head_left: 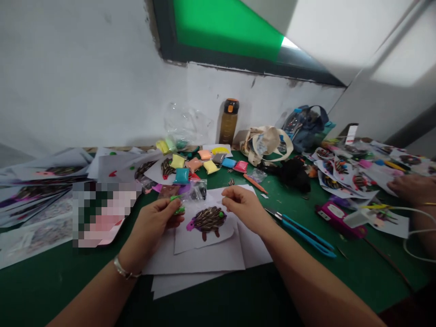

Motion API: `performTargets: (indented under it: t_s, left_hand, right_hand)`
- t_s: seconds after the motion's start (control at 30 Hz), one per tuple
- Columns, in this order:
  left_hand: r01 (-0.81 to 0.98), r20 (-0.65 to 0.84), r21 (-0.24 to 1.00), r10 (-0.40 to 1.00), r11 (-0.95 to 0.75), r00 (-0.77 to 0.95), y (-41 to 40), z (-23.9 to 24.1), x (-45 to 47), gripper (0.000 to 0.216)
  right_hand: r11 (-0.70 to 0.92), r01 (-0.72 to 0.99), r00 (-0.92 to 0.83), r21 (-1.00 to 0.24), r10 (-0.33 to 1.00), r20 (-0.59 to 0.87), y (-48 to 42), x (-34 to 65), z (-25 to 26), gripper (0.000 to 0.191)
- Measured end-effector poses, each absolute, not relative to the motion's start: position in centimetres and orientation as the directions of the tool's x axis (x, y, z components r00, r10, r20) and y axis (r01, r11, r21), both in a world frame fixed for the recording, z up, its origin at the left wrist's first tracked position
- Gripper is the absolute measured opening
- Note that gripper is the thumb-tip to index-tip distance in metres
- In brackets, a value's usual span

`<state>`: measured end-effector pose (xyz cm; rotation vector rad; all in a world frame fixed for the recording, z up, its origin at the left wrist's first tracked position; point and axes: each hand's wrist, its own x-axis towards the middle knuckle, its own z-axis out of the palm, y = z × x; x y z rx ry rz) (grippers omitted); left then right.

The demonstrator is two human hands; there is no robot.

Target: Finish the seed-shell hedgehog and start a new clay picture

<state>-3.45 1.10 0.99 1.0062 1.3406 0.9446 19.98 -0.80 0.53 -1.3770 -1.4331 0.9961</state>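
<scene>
A hedgehog picture [208,221] lies on stacked white sheets [204,261], with striped seeds over its back, a purple face, brown legs and a green dot on its right side. At the picture's left edge, my left hand [157,223] is closed around a bit of bright green modelling clay [179,206], seemingly with some clear wrapping. Above the picture's right side hovers my right hand [240,204]. Its thumb and fingertips are pinched together, and anything between them is too small to make out. A small clear bag [199,190] with dark contents rests just behind the picture.
Colourful clay packets [210,167] lie behind the hands, with a brown bottle [229,121] at the wall. Blue tweezers [308,235] and a magenta glue gun [340,220] are on the right, near another person's hand [410,188]. Stacked pictures [37,195] and a pink phone-like object [112,229] sit left.
</scene>
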Motion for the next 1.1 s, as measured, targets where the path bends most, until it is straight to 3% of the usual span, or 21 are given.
performTargets:
  t_s: [0.07, 0.13, 0.23, 0.33, 0.5, 0.7, 1.1]
  left_hand:
    - [0.025, -0.310, 0.951, 0.950, 0.309, 0.032, 1.1, 0.8, -3.6, 0.033]
    - [0.017, -0.310, 0.951, 0.950, 0.310, 0.040, 1.2, 0.5, -3.7, 0.033]
    - [0.000, -0.316, 0.949, 0.948, 0.316, 0.040, 1.4, 0.1, -3.7, 0.033]
    - [-0.023, -0.327, 0.945, 0.945, 0.327, 0.026, 1.5, 0.1, -3.5, 0.031]
    - [-0.024, -0.317, 0.948, 0.948, 0.318, 0.026, 1.4, 0.2, -3.5, 0.030]
    - [-0.015, -0.326, 0.945, 0.945, 0.327, 0.037, 1.3, 0.2, -3.4, 0.029]
    - [-0.013, -0.313, 0.950, 0.949, 0.313, 0.043, 1.2, 0.4, -3.4, 0.028]
  right_hand:
    - [0.047, 0.251, 0.000, -0.967, 0.999, 0.048, -0.8, 19.7, 0.2, 0.016]
    - [0.098, 0.329, -0.031, -0.939, 0.995, 0.093, -0.9, 19.5, 0.1, 0.011]
    - [0.256, 0.530, -0.116, -0.808, 0.966, 0.229, -1.1, 19.4, 0.2, 0.017]
    - [0.347, 0.621, -0.189, -0.702, 0.936, 0.296, -1.3, 19.1, 0.2, 0.012]
    - [0.415, 0.725, -0.332, -0.550, 0.910, 0.248, -1.4, 18.3, -0.2, 0.021]
    - [0.525, 0.746, -0.471, -0.410, 0.851, 0.234, -1.2, 17.7, -1.0, 0.015]
    - [0.541, 0.789, -0.487, -0.291, 0.839, 0.242, -2.1, 17.1, -0.5, 0.016]
